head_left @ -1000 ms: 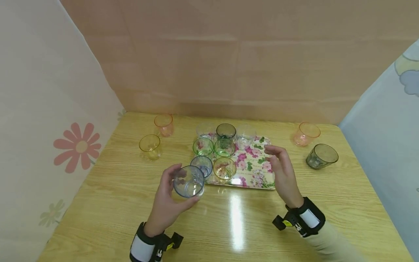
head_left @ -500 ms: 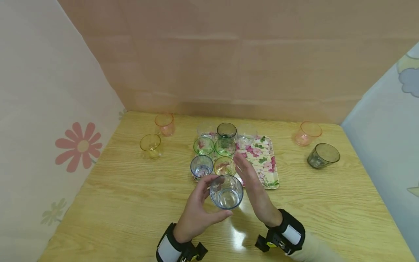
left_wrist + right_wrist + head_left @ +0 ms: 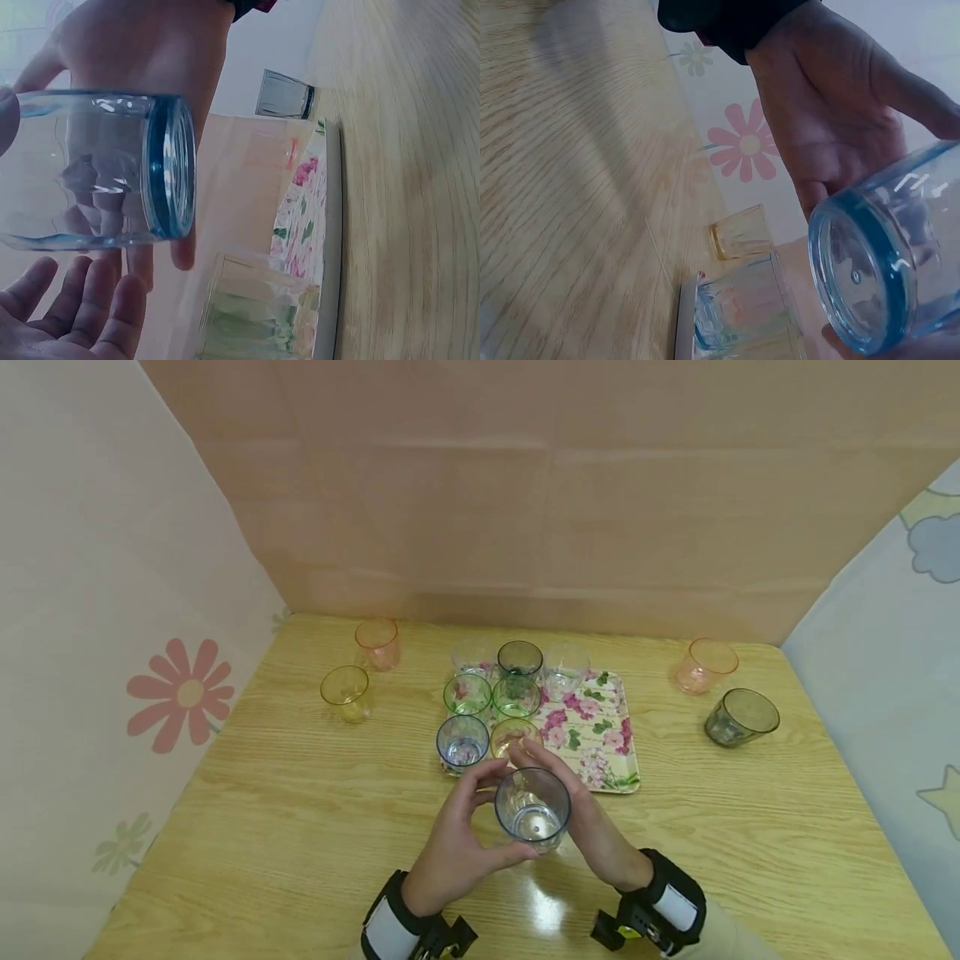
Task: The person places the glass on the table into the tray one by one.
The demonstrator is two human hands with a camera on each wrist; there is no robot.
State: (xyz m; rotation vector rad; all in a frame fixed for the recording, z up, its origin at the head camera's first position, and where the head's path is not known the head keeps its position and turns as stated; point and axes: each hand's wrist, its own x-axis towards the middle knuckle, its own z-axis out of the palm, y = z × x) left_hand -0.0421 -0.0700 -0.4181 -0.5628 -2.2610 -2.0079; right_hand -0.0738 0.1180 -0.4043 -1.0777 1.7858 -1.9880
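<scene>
My left hand [image 3: 457,839] grips a clear blue-tinted drinking glass [image 3: 532,814] between thumb and fingers, above the table in front of the tray. The glass stands upright, and its thick blue base [image 3: 166,165] shows in the left wrist view. My right hand [image 3: 596,831] lies along the glass's right side, its fingers extended; whether it touches the glass is hard to tell. Past the hands is a floral tray [image 3: 611,768] bearing several glasses: a blue glass [image 3: 462,742], a yellow glass [image 3: 510,735] partly behind my right fingertips, two green ones, a dark one and two clear ones.
At the left of the table [image 3: 300,843] stand a pink glass [image 3: 378,647] and a yellow glass [image 3: 347,695]. On the right are another pink glass [image 3: 705,667] and a dark grey glass [image 3: 741,718]. Printed sheets wall off the back and sides.
My left hand has carried the blue glass rightward, to the front of the tray's middle. My right hand has come left from over the tray to the glass's side.
</scene>
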